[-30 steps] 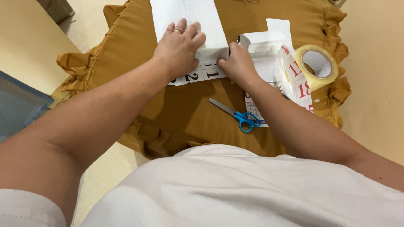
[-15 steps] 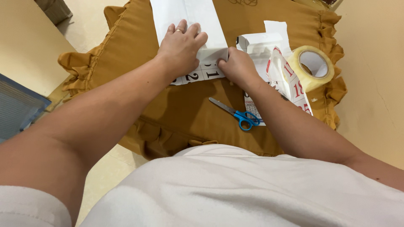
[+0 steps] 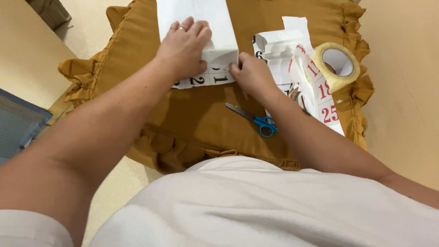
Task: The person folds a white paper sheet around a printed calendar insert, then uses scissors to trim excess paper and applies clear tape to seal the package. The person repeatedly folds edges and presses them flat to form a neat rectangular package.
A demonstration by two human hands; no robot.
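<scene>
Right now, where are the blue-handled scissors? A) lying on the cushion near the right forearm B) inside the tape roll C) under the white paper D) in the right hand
A: the scissors lie free on the mustard cushion, beside the right forearm; neither hand touches them.

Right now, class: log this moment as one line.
left hand: flat on folded white paper | right hand: pressing paper edge | scissors: idle on cushion

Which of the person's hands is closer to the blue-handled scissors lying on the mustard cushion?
Right. The right hand presses the folded white paper's corner just above the blue-handled scissors, its forearm passing beside them. The left hand lies flat on the paper, farther up and left.
</scene>
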